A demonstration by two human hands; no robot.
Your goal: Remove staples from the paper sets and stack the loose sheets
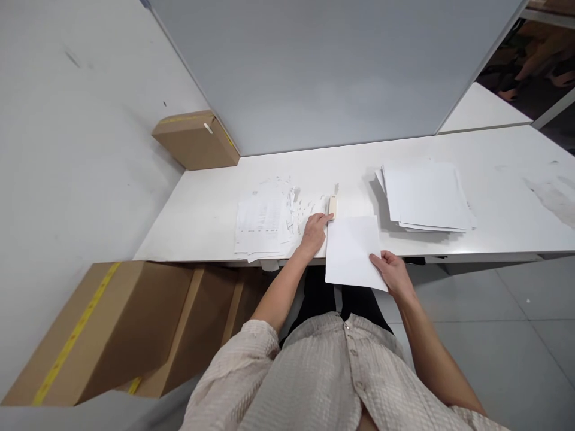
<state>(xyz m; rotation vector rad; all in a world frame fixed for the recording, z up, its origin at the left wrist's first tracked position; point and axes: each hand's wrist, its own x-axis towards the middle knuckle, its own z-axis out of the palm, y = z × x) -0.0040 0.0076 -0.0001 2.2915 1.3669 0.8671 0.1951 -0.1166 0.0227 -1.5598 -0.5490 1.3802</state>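
- The white sheet [353, 248] sits in front of the person, its far part on the white desk [202, 215] and its near part jutting past the desk's near edge.
- It looks plain on the face that shows: flat, smooth, evenly bright, a little taller than wide, with crisp straight edges and a slight slant, the near right corner lowest (whether it is one leaf or several, I cannot tell).
- The right hand [394, 274] pinches the sheet's right edge near that corner, thumb on top, the other fingers mostly hidden beneath.
- The left hand [313, 233] is at the far left corner, fingertips at the near end of a small cream tool [333, 206]; whether they grip it or only rest on it, I cannot tell.
- That tool is narrow and oblong, standing out warm against the white, right at the sheet's far left corner.
- Left of the left hand lie printed papers [258, 224], with torn scraps [296, 206] beside them.
- To the right, apart from the sheet, is a loose paper stack [424, 194], its edges uneven.
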